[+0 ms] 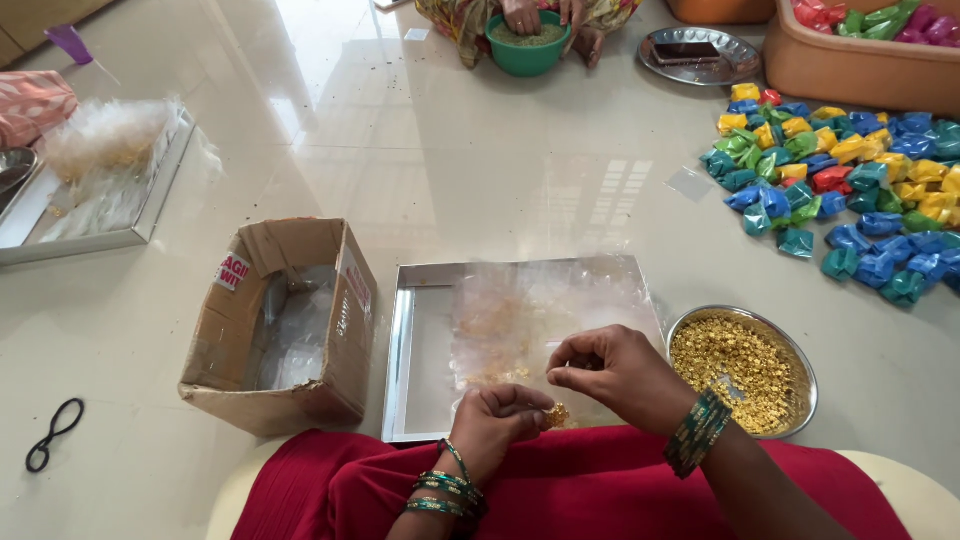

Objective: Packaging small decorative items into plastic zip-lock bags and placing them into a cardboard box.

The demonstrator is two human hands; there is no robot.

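My left hand point(500, 418) is closed around a small clear pouch with gold beads point(557, 414) showing at its edge, just above my red-clothed lap. My right hand point(618, 372) hovers beside it, fingers pinched together at the pouch's top; what they pinch is too small to make out. Both hands are over the near edge of a steel tray point(410, 370) that holds a heap of clear little packets point(520, 320). A steel bowl of gold beads point(745, 365) sits right of the tray, close to my right wrist.
An open cardboard box point(285, 325) with clear plastic bags stands left of the tray. Many coloured packets point(850, 190) lie at right, below an orange tub point(860, 55). Another person's hands point(535, 15) rest in a green bowl at the top. A second tray point(95, 185) is far left.
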